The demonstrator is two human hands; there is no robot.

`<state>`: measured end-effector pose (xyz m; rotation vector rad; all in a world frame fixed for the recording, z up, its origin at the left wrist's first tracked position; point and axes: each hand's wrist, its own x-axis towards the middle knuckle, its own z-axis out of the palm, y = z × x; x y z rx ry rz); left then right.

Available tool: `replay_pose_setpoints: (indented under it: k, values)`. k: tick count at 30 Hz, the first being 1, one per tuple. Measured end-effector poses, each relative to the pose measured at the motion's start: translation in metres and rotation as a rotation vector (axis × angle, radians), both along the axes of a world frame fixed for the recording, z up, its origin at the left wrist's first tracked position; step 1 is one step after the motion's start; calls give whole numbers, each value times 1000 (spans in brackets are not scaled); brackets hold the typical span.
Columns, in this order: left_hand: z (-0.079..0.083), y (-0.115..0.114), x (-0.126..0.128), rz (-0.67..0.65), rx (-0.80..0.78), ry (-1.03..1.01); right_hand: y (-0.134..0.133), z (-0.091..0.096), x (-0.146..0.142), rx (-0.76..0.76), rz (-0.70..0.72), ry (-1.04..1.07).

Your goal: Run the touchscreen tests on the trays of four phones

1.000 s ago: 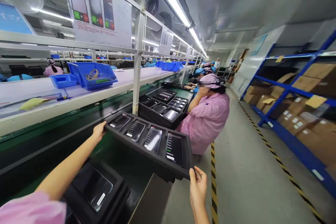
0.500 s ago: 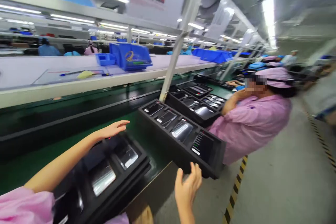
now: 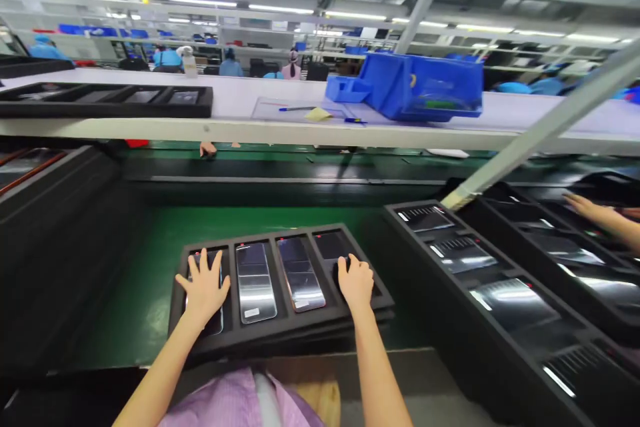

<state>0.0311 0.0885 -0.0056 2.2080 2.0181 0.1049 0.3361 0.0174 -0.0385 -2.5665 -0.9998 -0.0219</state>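
Observation:
A black foam tray [image 3: 280, 337] with several slots lies on the green belt in front of me. Two middle slots hold phones [image 3: 255, 273] with shiny screens. My left hand [image 3: 204, 287] rests flat, fingers spread, on the phone in the leftmost slot. My right hand [image 3: 356, 280] lies over the rightmost slot with its fingers curled down onto what sits there; I cannot see what is under it.
A second black tray of phones [image 3: 480, 280] sits on the right, with another tray behind it and another person's hand [image 3: 595, 213] over that one. A white shelf [image 3: 250, 130] above the belt carries a blue bin [image 3: 425, 87] and a black tray [image 3: 110, 100]. A dark box [image 3: 45, 247] stands left.
I have let go of the tray of phones now at the right, and my view has swung left. Both hands have come down onto the tray straight in front of me.

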Motion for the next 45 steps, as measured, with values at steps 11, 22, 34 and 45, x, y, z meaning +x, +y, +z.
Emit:
replay_pose_setpoints:
  k: [11,22,34,45]
  values:
    - [-5,8,-13,73,-34,-49,6,-1,-5,-72,-77,-8]
    - [4,3,8,-347,129,-158,1,2,-44,51,40,-176]
    - [-9,-1,49,-668,193,-191,12,-5,-86,68,214,-198]
    - [-13,1,55,-641,208,-239,10,-6,-85,91,258,-152]
